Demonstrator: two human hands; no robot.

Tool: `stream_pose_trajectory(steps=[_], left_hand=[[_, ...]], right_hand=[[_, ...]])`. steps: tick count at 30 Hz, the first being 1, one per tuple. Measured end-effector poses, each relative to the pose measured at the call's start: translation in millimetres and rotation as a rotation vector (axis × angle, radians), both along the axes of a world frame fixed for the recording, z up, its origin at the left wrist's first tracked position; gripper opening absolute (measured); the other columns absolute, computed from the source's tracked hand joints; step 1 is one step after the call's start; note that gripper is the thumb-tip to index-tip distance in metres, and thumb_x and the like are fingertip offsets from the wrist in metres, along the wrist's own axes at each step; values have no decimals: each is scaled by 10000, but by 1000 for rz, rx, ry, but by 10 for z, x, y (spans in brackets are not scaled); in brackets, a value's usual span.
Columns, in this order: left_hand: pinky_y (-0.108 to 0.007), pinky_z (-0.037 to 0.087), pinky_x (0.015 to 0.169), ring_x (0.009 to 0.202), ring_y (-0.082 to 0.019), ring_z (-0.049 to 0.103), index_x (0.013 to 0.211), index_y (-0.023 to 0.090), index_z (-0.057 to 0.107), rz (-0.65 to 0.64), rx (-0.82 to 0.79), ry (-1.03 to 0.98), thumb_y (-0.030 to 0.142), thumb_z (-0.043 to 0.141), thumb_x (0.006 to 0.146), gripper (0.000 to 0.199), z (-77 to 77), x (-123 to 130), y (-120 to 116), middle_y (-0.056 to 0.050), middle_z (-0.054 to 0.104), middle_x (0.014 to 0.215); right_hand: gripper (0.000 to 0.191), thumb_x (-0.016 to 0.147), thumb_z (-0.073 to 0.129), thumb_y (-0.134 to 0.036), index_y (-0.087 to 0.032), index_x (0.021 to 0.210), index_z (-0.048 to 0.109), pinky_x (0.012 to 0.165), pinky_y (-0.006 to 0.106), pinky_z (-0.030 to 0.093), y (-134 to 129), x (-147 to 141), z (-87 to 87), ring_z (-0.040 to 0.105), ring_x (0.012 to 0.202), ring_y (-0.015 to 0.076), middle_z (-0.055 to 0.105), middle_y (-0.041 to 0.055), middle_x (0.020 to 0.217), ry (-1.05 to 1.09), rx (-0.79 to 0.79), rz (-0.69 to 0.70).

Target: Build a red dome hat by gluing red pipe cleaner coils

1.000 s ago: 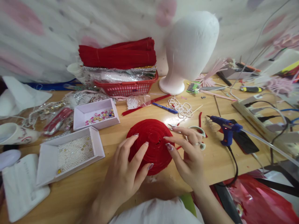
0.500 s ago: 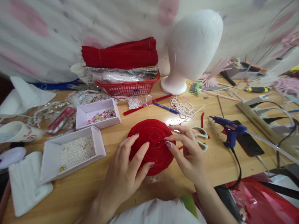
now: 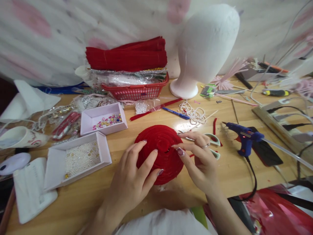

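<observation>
Two hands work at the middle of a round, red, fuzzy disc [image 3: 165, 164].

The disc lies on the light brown wooden table [image 3: 83, 205], right in front of the person. The left hand [image 3: 130, 174] has its fingers spread out, with the tips on the disc's left side; it is not squeezed shut. The right hand [image 3: 201, 164] has its thumb and first finger bent close together by a small dark gap near the middle; I cannot tell if they pinch anything. The step now looks like fixing or feeling that spot. The next touch there calls for soft fingertips, with the left hand keeping the disc still. Metal scissors with pale green handles [image 3: 216, 144] lie partly behind the right hand. A blue plastic glue gun [image 3: 246, 143] lies farther to the right.
</observation>
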State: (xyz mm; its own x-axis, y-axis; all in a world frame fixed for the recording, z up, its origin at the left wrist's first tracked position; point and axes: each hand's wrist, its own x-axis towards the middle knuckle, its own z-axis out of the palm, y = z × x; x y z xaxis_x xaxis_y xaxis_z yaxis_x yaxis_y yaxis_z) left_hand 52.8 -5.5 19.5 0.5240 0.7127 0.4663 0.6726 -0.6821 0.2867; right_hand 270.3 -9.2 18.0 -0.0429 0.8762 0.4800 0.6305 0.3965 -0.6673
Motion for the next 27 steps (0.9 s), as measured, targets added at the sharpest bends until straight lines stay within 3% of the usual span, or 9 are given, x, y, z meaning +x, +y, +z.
stream_pose_trajectory(steps=[13,21,24,27], left_hand=[[-537,516,956,1215,-341,496,1289,130,495,-7,0,4,158,581,935,365,-10,3,8,-206,450,1327],[-505,491,991,1232,-331,498,1297,117,489,7,-16,-9,171,589,937,378,-20,2,-1,-201,469,1335],[-468,464,1042,1257,-306,496,1316,56,438,4,-31,-75,183,601,936,432,-49,-1,1,-217,498,1329],[-409,433,1094,1287,-263,486,1306,34,415,9,-54,-165,174,621,925,455,-84,-2,5,-221,508,1327]], right_hand=[[266,906,582,-191,-309,1117,693,1069,575,298,-63,-29,-27,373,1253,325,546,57,1322,-217,86,-63],[318,895,570,-218,-338,1171,672,1059,586,314,-105,-22,-29,383,1255,334,526,54,1363,-243,76,-64],[328,896,552,-178,-313,1175,659,1032,558,352,-116,-9,-45,459,1208,311,589,65,1290,-177,111,-132],[266,856,637,-102,-282,1049,672,903,468,449,-120,65,-105,589,984,245,680,40,987,-4,273,-283]])
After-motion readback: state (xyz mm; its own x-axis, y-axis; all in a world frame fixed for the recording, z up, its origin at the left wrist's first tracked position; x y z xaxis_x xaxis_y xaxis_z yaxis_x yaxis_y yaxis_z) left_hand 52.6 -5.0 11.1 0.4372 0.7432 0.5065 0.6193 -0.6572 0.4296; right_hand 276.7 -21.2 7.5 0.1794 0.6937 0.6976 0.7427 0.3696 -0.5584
